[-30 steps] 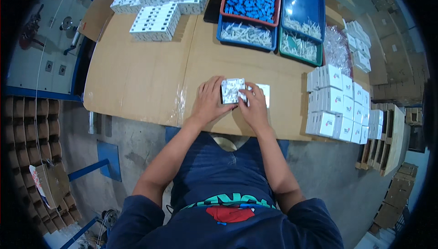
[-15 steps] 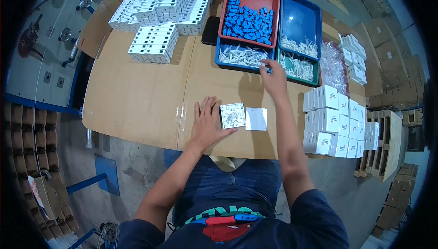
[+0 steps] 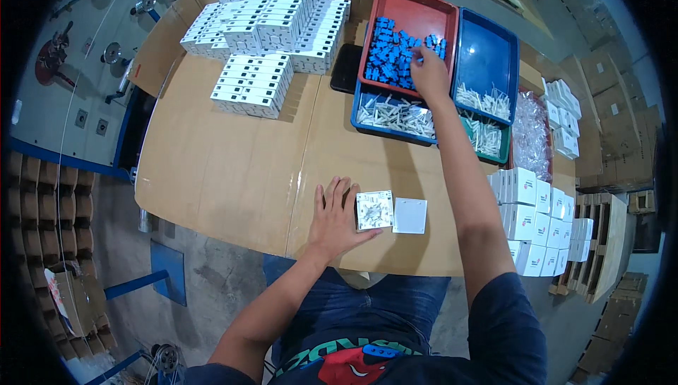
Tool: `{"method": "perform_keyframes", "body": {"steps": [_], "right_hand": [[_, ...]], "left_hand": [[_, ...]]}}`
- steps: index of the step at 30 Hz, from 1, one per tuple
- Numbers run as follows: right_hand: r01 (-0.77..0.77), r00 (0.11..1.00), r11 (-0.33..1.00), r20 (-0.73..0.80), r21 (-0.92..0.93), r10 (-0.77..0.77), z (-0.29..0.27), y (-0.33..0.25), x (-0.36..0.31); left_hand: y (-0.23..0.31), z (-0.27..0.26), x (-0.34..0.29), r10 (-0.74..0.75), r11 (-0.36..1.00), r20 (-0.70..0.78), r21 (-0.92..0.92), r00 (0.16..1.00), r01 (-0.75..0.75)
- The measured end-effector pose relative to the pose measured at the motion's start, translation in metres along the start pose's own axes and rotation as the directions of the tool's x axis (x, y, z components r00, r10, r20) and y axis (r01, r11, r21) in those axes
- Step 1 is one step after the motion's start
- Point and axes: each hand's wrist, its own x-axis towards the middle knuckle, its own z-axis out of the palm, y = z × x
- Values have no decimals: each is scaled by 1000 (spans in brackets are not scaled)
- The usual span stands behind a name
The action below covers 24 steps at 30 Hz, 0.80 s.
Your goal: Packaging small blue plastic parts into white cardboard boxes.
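My left hand (image 3: 335, 224) lies on the cardboard with its fingers spread, the thumb along the near edge of a white square box (image 3: 374, 210). That box has its open side up, with small pale pieces inside. Right beside it lies a flat white square plate (image 3: 410, 215). Over the red tray (image 3: 406, 2), my right hand (image 3: 429, 74) reaches into the small blue plastic pieces (image 3: 388, 52). Its fingertips are drawn together among them; what they pinch is too small to make out.
A blue tray (image 3: 361, 122) of white plastic pieces sits before the red one. Another blue tray (image 3: 487, 53) and a green tray (image 3: 503, 153) are alongside. Boxes are stacked far left (image 3: 252, 78) and right (image 3: 521, 223). A black flat object (image 3: 346, 67) lies left of the trays.
My right hand has moved away from me, from the near trays of white pieces to the blue pieces in the red tray. My left hand keeps its place beside the box.
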Motion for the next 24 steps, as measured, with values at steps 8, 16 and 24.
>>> {"method": "perform_keyframes", "body": {"steps": [8, 16, 24], "right_hand": [[-138, 945, 947, 247, -291, 213, -13, -20, 32], [-197, 935, 935, 231, -294, 270, 0, -14, 16], [-323, 946, 720, 228, 614, 230, -41, -19, -26]], "left_hand": [[-2, 0, 1, -8, 1000, 0, -5, 1000, 8], [-2, -1, 5, 11, 1000, 18, 4, 1000, -11], [-3, 3, -1, 6, 1000, -12, 8, 1000, -5]]}}
